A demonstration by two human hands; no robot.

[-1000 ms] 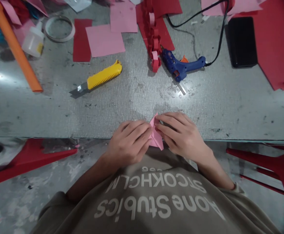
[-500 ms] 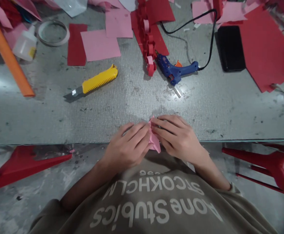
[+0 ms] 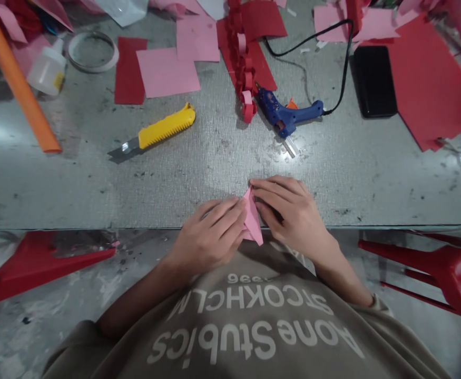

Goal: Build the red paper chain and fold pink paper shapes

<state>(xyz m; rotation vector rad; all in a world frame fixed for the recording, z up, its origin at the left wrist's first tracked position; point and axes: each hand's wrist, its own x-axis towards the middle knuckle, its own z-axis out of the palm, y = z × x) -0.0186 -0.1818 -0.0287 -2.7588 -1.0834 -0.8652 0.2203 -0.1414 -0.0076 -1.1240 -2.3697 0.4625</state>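
A folded piece of pink paper [image 3: 254, 221] lies between my two hands at the table's near edge, its upper tip pointing away from me. My left hand [image 3: 212, 229] is closed on the paper's left side, the fingertips covering part of it. From the right, my right hand [image 3: 291, 210] pinches the paper near its upper tip, thumb tucked below the fingers. Beyond the hands lie a yellow utility knife [image 3: 167, 126], its blade out to the left, and a blue hot glue gun [image 3: 287, 113] with a clear glue stick in it.
A red and pink paper chain [image 3: 246, 79] runs back beside the glue gun. Pink sheets [image 3: 169, 73], red sheets [image 3: 431, 84], a black phone-like slab [image 3: 374, 81], a tape roll [image 3: 111, 60], a glue bottle [image 3: 48, 71] and an orange tube [image 3: 28, 100] lie around. Red chairs [image 3: 451, 268] stand at both sides.
My right hand has shifted slightly up along the paper toward its tip, showing more of the pink surface. The left hand keeps its hold. The view has moved a little.
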